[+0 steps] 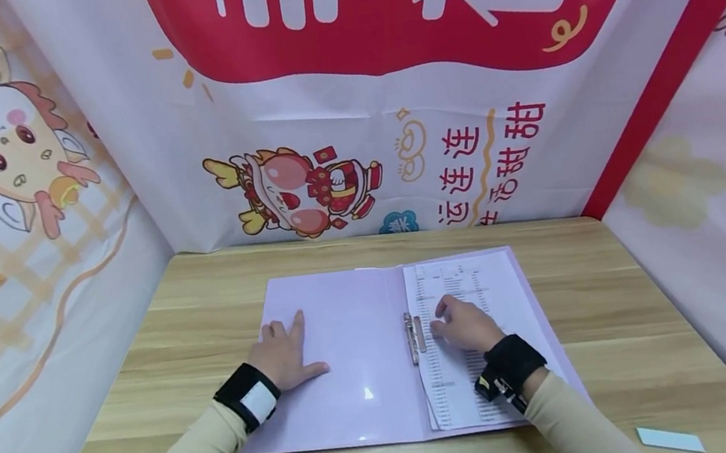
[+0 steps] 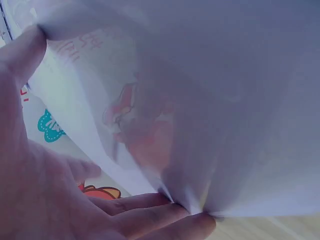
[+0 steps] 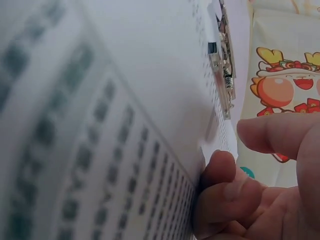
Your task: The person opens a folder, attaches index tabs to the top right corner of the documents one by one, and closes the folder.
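A lilac folder (image 1: 354, 378) lies opened out flat on the wooden table. My left hand (image 1: 282, 357) rests on its left cover, thumb and fingers spread, with fingertips touching the glossy surface in the left wrist view. On the right half lies a stack of printed sheets (image 1: 514, 291) beside a metal clip (image 1: 411, 338) at the spine. Over the sheets is my right hand (image 1: 465, 325), just right of the clip. Its fingers (image 3: 227, 197) are loosely bent against the paper, and the thumb (image 3: 270, 132) stands apart with nothing between.
A pale flat strip (image 1: 670, 439) lies near the table's front right edge. Behind the table (image 1: 209, 306) hangs a red and white printed cloth (image 1: 334, 101). Patterned cloths also line the left and right sides.
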Demonstrator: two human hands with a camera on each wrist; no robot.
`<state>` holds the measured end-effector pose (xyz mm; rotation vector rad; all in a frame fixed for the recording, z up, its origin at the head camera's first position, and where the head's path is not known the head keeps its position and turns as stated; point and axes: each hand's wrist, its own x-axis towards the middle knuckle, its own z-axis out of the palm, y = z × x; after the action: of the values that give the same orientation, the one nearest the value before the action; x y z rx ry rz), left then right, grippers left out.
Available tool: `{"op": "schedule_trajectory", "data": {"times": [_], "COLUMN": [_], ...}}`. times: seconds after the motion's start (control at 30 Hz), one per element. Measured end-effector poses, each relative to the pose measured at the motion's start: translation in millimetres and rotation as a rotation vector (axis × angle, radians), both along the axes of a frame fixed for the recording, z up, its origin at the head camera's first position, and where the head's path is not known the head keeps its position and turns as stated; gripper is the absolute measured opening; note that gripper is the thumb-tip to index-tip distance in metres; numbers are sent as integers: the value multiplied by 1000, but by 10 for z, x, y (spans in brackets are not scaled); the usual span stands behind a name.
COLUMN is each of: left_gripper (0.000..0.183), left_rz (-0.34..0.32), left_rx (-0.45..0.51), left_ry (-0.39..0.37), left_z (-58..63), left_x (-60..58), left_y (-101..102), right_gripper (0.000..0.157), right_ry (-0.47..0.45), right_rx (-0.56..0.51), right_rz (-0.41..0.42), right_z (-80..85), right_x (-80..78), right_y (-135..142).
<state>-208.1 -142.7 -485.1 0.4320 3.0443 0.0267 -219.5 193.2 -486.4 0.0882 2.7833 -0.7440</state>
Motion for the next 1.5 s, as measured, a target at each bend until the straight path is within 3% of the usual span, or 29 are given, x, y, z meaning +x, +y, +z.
{"op": "schedule_trajectory", "data": {"times": [0.2,0.43,0.77,1.07,1.17,1.33,1.5], "left_gripper": [103,98,94,98,97,90,81], "left_rz": [0,-6,-21,-71,-85,-86,-111], "left_rx": [32,70,50,26,69,217,211], "left_ry": [-50,-110,-49,-94,-97,-195,-265], "left_z": [33,-24,-72,-39,-3,46,70], "left_x": [-11,-81,-72,-119,-124,-127,-137], "left_y": [-13,-44,-25,41,95,182,233], "right_gripper": [27,29,25,27,27,28,29], "right_ry": [-19,-18,-30,3,20,44,46], "right_rx": [-34,-18,-12,31,44,65,69], "right_rz": [-9,-13,-25,5,7,13,11], "right_z": [-35,-45,-79,-117,-115,-117,-116], "right_x": [12,29,-14,-34,-25,-12,-10], "right_y": [21,4,3,-12,-26,-44,-42]}}
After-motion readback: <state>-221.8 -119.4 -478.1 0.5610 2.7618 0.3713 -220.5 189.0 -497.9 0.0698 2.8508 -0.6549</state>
